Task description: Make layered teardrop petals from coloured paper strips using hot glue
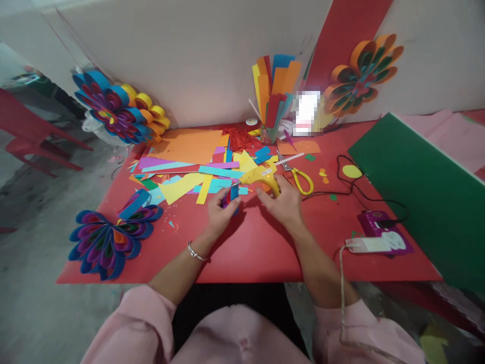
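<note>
My right hand [279, 198] is wrapped round the handle of a yellow hot glue gun [261, 173], whose nozzle points left. Pinched in my left hand [223, 210] is a blue paper strip [234, 193], bent into a loop with some red and purple showing inside. The nozzle tip is right by the top of this strip; whether it touches, I cannot tell. A paper flower [111, 237] of blue, purple and green loops lies at the left front of the red table. Yellow-handled scissors [302, 181] rest just beyond my right hand.
Coloured paper strips and scraps [182, 184] cover the table's middle. A cup of strips [270, 134] stands at the back. On the right are a purple power strip [382, 235], a black cord [364, 191] and a green board [420, 202]. Finished-looking paper flowers [113, 108] hang behind.
</note>
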### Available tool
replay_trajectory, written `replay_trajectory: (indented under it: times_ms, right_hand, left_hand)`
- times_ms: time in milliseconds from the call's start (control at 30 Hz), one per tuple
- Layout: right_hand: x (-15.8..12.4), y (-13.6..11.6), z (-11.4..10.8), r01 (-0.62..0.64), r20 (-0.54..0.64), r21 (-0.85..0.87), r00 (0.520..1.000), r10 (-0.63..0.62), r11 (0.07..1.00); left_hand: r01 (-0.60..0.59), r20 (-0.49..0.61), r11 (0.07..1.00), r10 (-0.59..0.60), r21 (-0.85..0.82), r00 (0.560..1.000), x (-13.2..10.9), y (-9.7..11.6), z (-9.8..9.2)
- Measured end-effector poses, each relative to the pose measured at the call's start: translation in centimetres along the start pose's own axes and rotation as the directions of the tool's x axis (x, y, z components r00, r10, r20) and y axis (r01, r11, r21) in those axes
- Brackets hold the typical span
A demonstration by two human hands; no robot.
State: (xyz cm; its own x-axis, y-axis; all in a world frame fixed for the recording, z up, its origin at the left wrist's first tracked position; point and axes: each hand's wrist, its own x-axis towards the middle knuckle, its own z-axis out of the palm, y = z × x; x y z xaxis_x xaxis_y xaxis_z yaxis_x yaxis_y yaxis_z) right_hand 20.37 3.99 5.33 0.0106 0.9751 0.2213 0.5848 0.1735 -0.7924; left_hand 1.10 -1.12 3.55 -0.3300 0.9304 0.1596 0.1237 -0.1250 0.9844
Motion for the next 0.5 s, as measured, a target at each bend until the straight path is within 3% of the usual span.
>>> replay_trajectory:
  times_ms: [500]
  right_hand:
    - [0.13, 0.18, 0.06, -0.016, -0.036, -0.056, 0.999, 0.014, 0.998]
  left_hand:
    - [0.033, 0.034, 0.999, -0.034, 0.024, 0.999, -0.13, -0.02, -0.09]
